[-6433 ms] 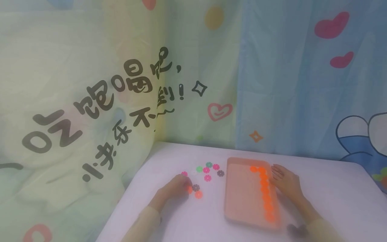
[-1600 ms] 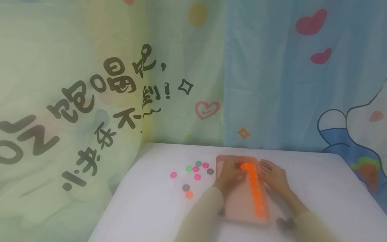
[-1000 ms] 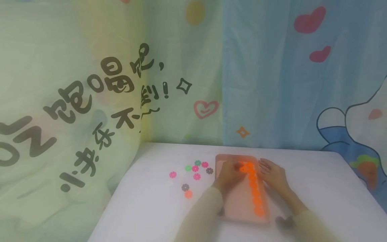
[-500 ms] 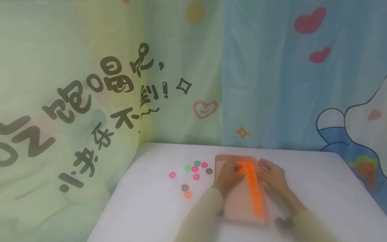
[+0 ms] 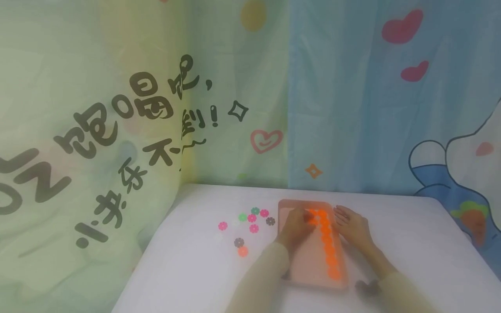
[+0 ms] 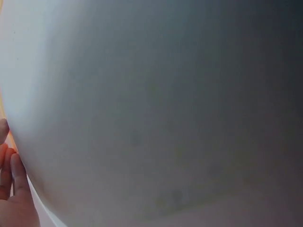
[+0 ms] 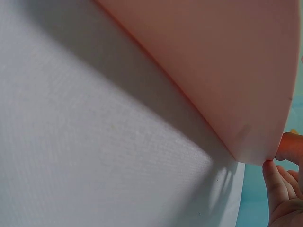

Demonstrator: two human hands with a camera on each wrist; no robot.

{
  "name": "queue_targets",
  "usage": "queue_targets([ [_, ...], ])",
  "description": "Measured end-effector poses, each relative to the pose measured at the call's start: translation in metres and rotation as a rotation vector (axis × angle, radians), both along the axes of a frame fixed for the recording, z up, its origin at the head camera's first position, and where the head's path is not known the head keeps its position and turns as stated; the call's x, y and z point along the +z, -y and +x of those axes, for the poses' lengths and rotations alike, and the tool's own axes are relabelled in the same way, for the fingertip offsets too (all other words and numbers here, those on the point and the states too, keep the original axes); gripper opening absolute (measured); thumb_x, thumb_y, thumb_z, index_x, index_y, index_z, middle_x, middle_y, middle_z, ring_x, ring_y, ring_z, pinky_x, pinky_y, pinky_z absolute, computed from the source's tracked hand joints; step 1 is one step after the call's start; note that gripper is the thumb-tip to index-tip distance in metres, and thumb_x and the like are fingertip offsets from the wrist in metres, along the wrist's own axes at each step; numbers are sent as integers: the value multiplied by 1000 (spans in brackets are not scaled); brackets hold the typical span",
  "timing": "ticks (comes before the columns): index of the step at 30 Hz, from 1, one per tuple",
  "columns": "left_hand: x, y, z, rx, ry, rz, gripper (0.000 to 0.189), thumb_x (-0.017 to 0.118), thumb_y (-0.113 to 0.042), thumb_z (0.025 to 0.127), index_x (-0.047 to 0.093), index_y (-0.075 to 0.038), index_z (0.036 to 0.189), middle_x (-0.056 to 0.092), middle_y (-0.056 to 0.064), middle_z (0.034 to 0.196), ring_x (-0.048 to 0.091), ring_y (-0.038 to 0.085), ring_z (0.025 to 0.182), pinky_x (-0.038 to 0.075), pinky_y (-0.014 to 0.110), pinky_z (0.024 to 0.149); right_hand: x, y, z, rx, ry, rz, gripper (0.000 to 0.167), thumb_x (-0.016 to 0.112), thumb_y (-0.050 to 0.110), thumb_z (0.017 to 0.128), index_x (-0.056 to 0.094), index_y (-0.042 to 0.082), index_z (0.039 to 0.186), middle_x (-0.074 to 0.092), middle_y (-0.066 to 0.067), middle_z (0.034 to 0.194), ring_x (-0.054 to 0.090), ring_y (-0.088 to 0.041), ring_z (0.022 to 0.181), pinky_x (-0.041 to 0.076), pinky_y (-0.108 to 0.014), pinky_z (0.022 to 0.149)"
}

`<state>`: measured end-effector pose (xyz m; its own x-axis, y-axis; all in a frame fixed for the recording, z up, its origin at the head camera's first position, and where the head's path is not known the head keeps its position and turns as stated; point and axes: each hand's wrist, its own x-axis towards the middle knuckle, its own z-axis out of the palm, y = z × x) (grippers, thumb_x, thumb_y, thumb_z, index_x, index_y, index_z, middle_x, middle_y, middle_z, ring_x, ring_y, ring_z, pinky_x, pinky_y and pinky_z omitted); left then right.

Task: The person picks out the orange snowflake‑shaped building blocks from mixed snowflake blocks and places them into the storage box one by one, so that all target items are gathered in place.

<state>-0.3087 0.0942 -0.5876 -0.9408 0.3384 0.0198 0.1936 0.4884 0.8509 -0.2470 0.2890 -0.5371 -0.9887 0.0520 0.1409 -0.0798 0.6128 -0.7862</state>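
In the head view a shallow salmon-pink tray (image 5: 309, 274) lies on the white table. Bright orange flower-shaped discs (image 5: 328, 243) run down its right side and turn left along the far end. My left hand (image 5: 296, 224) reaches into the tray at the far end, thumb and fingers pinching an orange disc beside this row. Only its fingertips (image 6: 18, 165) show at the edge of the left wrist view. My right hand (image 5: 354, 226) is at the tray's far right side. In the right wrist view its thumb and finger pinch the tray's rim (image 7: 255, 158).
Left of the tray lie several loose flower discs: pink (image 5: 254, 228), green (image 5: 243, 217), teal (image 5: 255, 211), grey (image 5: 239, 242) and a paler orange one (image 5: 242, 251). Faint whitish discs are among them. Printed curtains (image 5: 235, 165) hang behind the table.
Since the oldest frame my left hand has moved from the loose discs into the tray, taking an orange disc along. Over the last second its fingers shift slightly; the right hand stays.
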Motion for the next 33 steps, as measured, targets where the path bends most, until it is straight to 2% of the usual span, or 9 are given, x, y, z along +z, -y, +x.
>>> queue_targets([
  [7, 1, 1, 0, -17, -55, -3, 30, 71, -20, 89, 60, -29, 116, 61, -18, 108, 57, 5, 103, 47, 32, 97, 1, 1, 1, -1, -13, -1, 51, 63, 6, 93, 44, -11, 137, 52, -28, 133, 53, -40, 120, 45, -45, 93],
  [14, -4, 2, -1, -3, -9, 24, 29, 69, -26, 91, 58, -36, 115, 58, -22, 109, 55, 4, 104, 47, 36, 97, 0, 0, 1, -14, -4, 23, 52, 63, 10, 94, 44, -10, 138, 52, -27, 134, 53, -39, 121, 45, -45, 93],
  [21, 33, 5, 27, 47, 26, 27, 31, 63, -20, 95, 58, -22, 125, 61, -8, 118, 55, 12, 108, 45, 38, 100, -2, -1, -1, -14, 10, 48, 53, 62, 13, 95, 43, -10, 139, 51, -27, 135, 52, -40, 123, 44, -48, 95],
  [22, 32, 5, 26, 44, 34, 32, 31, 64, -20, 95, 58, -23, 124, 60, -10, 117, 55, 11, 108, 45, 38, 100, -3, -2, -1, -12, 4, 46, 53, 63, 13, 95, 43, -10, 139, 51, -27, 135, 52, -40, 122, 44, -47, 95],
  [23, 23, 3, 21, 40, 20, 22, 30, 64, -20, 95, 58, -24, 124, 60, -11, 116, 55, 11, 107, 45, 37, 100, -3, -2, -2, -9, -1, 45, 53, 63, 13, 94, 43, -10, 139, 51, -28, 135, 52, -40, 122, 45, -47, 94],
  [24, 23, 5, 18, 29, 28, 34, 30, 65, -20, 94, 59, -27, 122, 60, -14, 113, 55, 8, 105, 46, 37, 99, -4, -2, -2, -8, -4, 40, 53, 63, 12, 94, 44, -10, 138, 51, -28, 134, 53, -40, 122, 45, -46, 94],
  [28, 2, 1, 5, 19, -9, 18, 29, 67, -22, 92, 59, -30, 118, 59, -19, 110, 55, 5, 104, 46, 35, 99, -3, -1, -1, -1, 1, 5, 54, 64, 10, 93, 44, -11, 138, 51, -28, 135, 53, -40, 121, 44, -45, 94],
  [31, 4, 1, 6, 19, -21, 17, 29, 67, -22, 92, 60, -28, 119, 60, -17, 112, 55, 6, 105, 45, 35, 99, -2, -1, -1, -2, 11, -13, 54, 64, 9, 93, 43, -11, 138, 50, -29, 135, 52, -40, 121, 44, -45, 94],
  [33, 13, 3, 12, 26, -7, 33, 29, 66, -21, 93, 59, -27, 121, 60, -15, 113, 55, 7, 105, 45, 36, 99, -1, 0, -1, -4, 7, -8, 54, 64, 9, 93, 43, -11, 138, 50, -29, 135, 53, -40, 121, 44, -45, 94],
])
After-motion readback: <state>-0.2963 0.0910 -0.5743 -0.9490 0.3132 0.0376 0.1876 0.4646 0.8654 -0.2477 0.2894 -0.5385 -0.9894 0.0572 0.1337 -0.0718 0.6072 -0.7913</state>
